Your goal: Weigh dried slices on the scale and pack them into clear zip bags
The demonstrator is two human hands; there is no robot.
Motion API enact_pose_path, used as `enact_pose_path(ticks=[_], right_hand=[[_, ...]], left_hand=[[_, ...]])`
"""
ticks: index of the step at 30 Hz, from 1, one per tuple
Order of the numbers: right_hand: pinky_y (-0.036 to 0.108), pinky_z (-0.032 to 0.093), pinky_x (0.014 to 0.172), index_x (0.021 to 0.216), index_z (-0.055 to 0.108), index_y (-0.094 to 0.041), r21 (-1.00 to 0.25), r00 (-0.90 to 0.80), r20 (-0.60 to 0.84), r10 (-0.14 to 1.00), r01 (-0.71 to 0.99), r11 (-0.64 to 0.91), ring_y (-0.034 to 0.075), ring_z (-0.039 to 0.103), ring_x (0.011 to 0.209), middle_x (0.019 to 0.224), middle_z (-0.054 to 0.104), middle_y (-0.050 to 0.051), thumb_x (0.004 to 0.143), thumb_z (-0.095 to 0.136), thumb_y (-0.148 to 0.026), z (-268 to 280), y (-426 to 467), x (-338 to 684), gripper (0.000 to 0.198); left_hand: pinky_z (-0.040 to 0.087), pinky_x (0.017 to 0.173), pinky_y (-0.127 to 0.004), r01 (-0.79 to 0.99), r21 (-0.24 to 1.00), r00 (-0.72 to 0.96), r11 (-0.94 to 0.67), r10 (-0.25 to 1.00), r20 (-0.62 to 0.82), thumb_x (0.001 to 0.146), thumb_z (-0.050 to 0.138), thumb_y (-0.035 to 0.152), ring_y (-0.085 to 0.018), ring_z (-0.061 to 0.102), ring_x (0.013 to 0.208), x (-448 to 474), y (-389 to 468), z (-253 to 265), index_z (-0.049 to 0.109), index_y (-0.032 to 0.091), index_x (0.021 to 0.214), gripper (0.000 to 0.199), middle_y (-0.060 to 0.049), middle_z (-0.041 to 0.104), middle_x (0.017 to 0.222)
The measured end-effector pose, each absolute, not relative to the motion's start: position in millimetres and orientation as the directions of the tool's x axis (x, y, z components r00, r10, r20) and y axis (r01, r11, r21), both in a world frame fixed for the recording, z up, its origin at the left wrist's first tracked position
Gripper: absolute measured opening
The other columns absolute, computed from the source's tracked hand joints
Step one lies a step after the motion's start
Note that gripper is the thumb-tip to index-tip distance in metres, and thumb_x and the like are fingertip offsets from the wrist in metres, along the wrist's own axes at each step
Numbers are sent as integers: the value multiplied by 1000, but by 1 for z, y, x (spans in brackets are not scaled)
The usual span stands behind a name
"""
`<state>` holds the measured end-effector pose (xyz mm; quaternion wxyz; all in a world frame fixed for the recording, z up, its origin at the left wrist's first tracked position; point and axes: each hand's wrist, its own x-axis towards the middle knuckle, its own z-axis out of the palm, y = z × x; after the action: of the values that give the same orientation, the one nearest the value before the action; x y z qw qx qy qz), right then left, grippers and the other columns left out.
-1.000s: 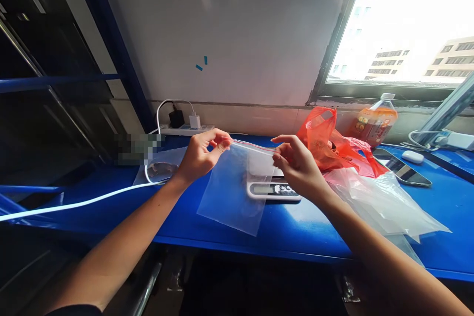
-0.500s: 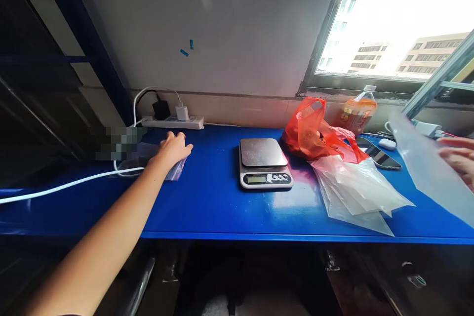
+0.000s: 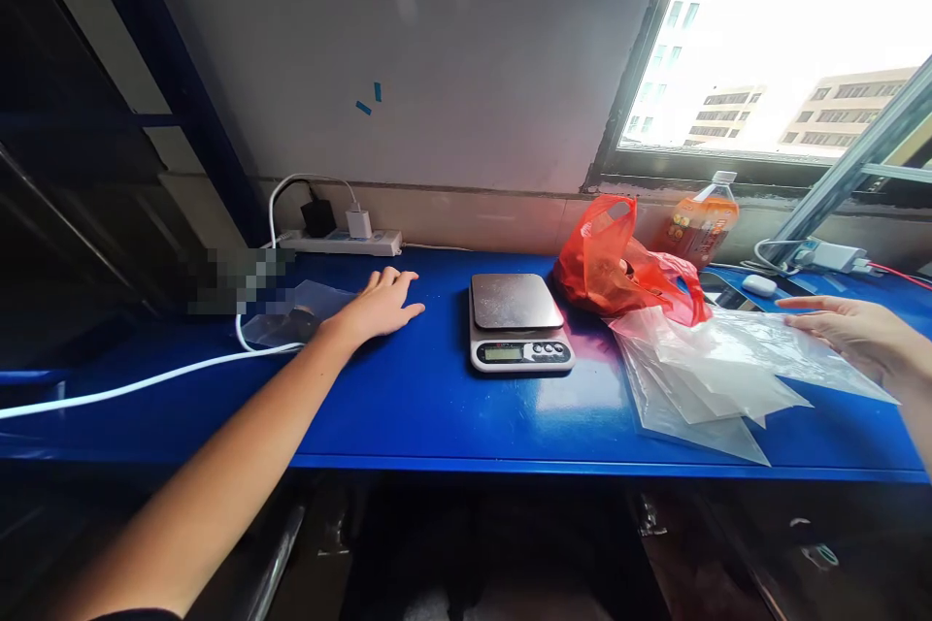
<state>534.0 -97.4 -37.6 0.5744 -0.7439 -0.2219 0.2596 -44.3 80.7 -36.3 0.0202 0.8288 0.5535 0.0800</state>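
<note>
My left hand hovers or rests over the blue table with its fingers spread, holding nothing I can see. Behind its wrist lies a clear plastic bag, partly hidden by the forearm. At the right, my right hand has its fingers stretched out over the edge of a stack of clear plastic bags; whether it touches the top one I cannot tell. Between the hands stands a digital kitchen scale with a bare steel plate. Beside it a red plastic bag with contents partly covers the stack.
A power strip with chargers runs along the wall, and a white cable crosses the table's left side. Behind the red bag stands a drink bottle. A white earbud case, a phone and a white adapter lie at the right.
My right hand has lowered a plastic bag onto the stack and opened. My left hand has moved rightward, away from the bag at the left, and its fingers have spread.
</note>
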Motion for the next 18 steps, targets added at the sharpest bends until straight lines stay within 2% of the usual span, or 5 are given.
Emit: enact_pose_path(ticks=[4, 8, 15, 16, 18], right_hand=[[24, 40, 43, 67, 69, -14, -946, 892, -99, 440, 52, -319, 14, 58, 49, 67, 64, 10, 57, 61, 13, -23, -119, 509, 30], [20, 37, 45, 74, 65, -17, -910, 897, -16, 442, 171, -379, 9, 52, 50, 66, 60, 3, 60, 62, 11, -23, -120, 479, 32], [31, 34, 59, 76, 67, -14, -806, 799, 31, 601, 375, -457, 11, 46, 55, 61, 56, 3, 69, 63, -5, -7, -64, 453, 11], [33, 33, 61, 73, 66, -13, -769, 783, 65, 618, 434, -469, 11, 46, 57, 62, 57, 4, 68, 66, -7, -2, -62, 452, 7], [36, 30, 64, 69, 65, -11, -672, 718, 305, 626, 628, -392, 13, 48, 62, 68, 59, 8, 66, 71, -13, 9, -66, 447, 7]], left_hand=[[40, 93, -54, 971, -10, 236, -238, 955, 179, 83, 46, 51, -41, 42, 123, -57, 79, -23, 39, 21, 134, 59, -19, 46, 132], [44, 86, -50, 993, 5, 115, -115, 992, -59, 84, 36, 59, -40, 55, 108, -66, 89, -24, 45, 22, 128, 58, -19, 57, 122], [46, 71, -28, 886, 222, 454, -406, 856, -245, 72, 55, 59, -24, 61, 89, -80, 98, -21, 44, 24, 131, 70, -9, 62, 106], [46, 69, -27, 876, 252, 471, -412, 843, -259, 73, 55, 56, -22, 61, 86, -82, 98, -20, 46, 23, 130, 66, -7, 62, 102], [45, 68, -26, 866, 298, 480, -402, 836, -265, 74, 55, 48, -20, 60, 83, -85, 98, -18, 49, 21, 126, 59, -6, 61, 97]])
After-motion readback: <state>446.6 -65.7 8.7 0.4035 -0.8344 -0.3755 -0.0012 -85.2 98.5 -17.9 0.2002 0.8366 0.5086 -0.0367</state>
